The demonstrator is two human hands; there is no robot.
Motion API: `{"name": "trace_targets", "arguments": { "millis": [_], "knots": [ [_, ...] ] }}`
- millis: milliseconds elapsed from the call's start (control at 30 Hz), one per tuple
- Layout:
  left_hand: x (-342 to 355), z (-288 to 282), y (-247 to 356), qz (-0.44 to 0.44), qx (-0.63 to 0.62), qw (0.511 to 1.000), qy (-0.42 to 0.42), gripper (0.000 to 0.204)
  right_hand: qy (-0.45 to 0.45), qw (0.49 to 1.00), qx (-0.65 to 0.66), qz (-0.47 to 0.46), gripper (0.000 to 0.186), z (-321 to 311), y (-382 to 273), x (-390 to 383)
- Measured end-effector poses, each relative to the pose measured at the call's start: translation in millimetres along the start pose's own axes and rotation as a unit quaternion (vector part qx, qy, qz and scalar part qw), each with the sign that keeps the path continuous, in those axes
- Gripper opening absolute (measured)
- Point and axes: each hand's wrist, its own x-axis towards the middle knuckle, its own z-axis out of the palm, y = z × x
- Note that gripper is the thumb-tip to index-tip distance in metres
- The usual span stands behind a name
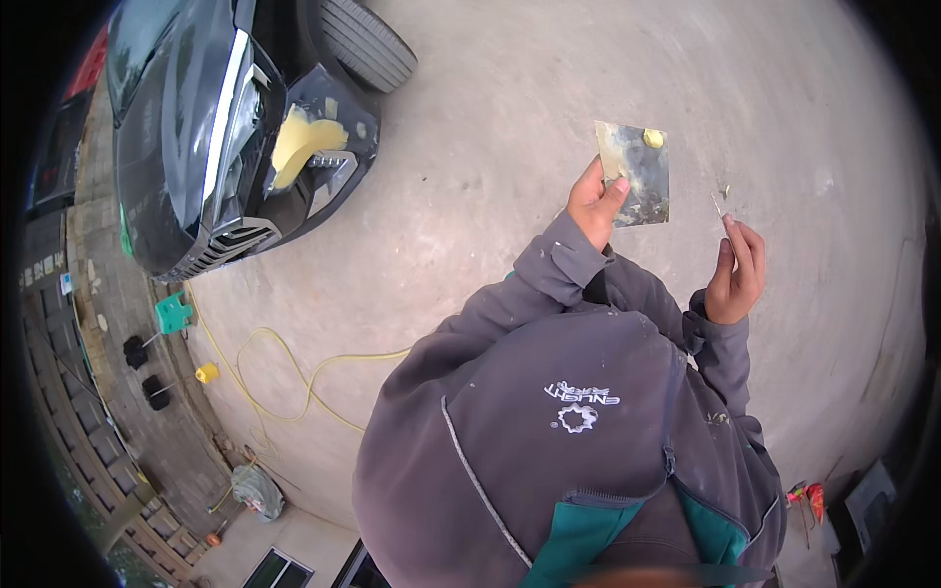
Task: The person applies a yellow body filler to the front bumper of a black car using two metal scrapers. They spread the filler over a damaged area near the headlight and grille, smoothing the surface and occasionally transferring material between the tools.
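Observation:
My left hand is closed on the edge of a thin, dark, roughly square mixing board, thumb on top. Pale yellow filler smears its left side, and a small yellow lump of putty sits at its upper right corner. To the right of the board, my right hand pinches a thin scraper, seen nearly edge-on, with a bit of something near its tip. The scraper and the board are apart. At the upper left, a black car's front bumper carries a broad patch of yellow filler.
The car's front tyre stands at the top. A yellow hose loops over the concrete floor left of me. Beyond it are a green stool, a yellow object and a plastic bag. Red and yellow items lie lower right.

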Motion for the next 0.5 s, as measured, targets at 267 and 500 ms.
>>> {"name": "trace_targets", "arguments": {
  "millis": [267, 500],
  "knots": [
    [42, 29, -10, 0.067, 0.065, 0.993, 0.071, 0.043, -0.073, 0.991, 0.061, -0.099, 0.057, 42, 29, 57],
    [59, 66, -42, 0.095, -0.036, 0.979, 0.179, 0.045, -0.131, 0.971, 0.139, -0.143, 0.058, 17, 83, 101]
  ]
}}
